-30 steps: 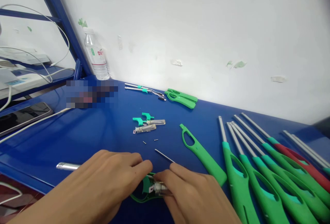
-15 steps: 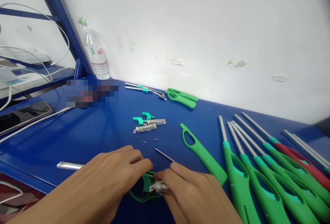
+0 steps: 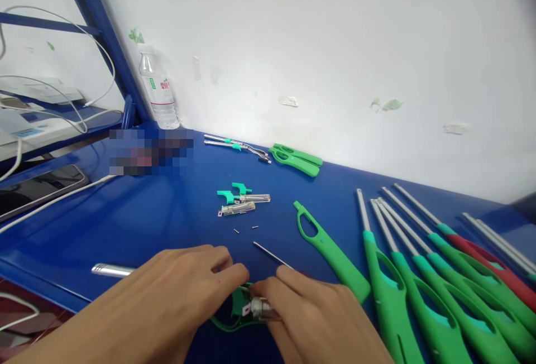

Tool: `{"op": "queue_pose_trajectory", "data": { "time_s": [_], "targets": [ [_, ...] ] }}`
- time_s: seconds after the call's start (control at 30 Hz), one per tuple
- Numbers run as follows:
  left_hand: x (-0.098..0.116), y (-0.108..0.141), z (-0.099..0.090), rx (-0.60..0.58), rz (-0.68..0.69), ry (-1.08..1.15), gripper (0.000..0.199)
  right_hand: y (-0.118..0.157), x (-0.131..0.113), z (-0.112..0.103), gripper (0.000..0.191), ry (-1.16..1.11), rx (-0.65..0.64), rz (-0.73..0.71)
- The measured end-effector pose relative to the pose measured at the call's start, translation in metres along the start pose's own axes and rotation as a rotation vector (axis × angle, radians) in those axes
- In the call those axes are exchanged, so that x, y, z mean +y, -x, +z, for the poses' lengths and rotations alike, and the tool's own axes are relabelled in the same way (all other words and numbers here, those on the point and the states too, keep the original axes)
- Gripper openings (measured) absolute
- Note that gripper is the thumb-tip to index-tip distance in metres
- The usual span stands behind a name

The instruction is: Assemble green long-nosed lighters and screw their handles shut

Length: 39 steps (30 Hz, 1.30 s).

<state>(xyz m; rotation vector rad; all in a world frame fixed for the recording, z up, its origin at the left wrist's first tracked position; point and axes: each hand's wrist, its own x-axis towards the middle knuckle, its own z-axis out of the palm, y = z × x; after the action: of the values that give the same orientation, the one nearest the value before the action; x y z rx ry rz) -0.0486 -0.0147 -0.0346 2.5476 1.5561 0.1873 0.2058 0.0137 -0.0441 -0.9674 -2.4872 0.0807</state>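
Note:
A green long-nosed lighter with an open casing (image 3: 228,327) is between my two hands near the front edge. Its silver barrel (image 3: 113,269) sticks out to the left past my left hand. My left hand (image 3: 196,286) is closed on the lighter's front part, thumb side by the trigger opening. The fingers of my right hand (image 3: 314,311) pinch the rear, around a clear fuel tank (image 3: 263,309) with a metal valve end. A thin screwdriver shaft (image 3: 272,254) lies just beyond my right hand, its handle mostly hidden.
Two clear tanks (image 3: 238,208), teal triggers (image 3: 226,196) and two small screws (image 3: 255,227) lie ahead. A loose green casing half (image 3: 335,252) is right of centre. Several assembled lighters (image 3: 389,297) fan out rightward. Behind are barrels (image 3: 226,145), green casings (image 3: 295,158) and a bottle (image 3: 159,93).
Both hands keep their grip on the lighter, with only tiny finger movement. The whole view has shifted very slightly.

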Motion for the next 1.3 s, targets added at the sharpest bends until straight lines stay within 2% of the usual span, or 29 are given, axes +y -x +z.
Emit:
{"op": "queue_pose_trajectory", "data": {
  "time_s": [0.1, 0.27, 0.57, 0.73, 0.87, 1.03, 1.3],
  "targets": [
    [0.003, 0.001, 0.003, -0.027, 0.044, -0.079, 0.077, -0.001, 0.002, -0.001, 0.034, 0.034, 0.001, -0.028],
    [0.011, -0.010, -0.002, -0.024, 0.134, -0.106, 0.057, -0.002, 0.003, -0.002, 0.033, 0.083, 0.020, -0.028],
    [0.019, -0.023, -0.010, -0.067, 0.180, -0.154, 0.037, -0.007, -0.007, -0.010, 0.021, 0.137, 0.049, 0.060],
    [0.016, -0.024, -0.008, -0.032, 0.153, -0.160, 0.043, -0.008, -0.010, -0.009, 0.021, 0.127, 0.073, 0.085],
    [0.017, -0.025, -0.007, -0.018, 0.145, -0.155, 0.040, -0.006, -0.007, -0.007, 0.019, 0.069, 0.077, 0.123],
    [0.019, -0.028, -0.008, -0.087, 0.128, -0.178, 0.046, 0.003, 0.005, -0.008, 0.025, 0.126, 0.126, 0.146],
    [0.023, -0.028, -0.014, -0.186, 0.097, -0.153, 0.056, 0.010, 0.018, -0.014, 0.024, 0.043, -0.027, 0.099]
  ]
}}
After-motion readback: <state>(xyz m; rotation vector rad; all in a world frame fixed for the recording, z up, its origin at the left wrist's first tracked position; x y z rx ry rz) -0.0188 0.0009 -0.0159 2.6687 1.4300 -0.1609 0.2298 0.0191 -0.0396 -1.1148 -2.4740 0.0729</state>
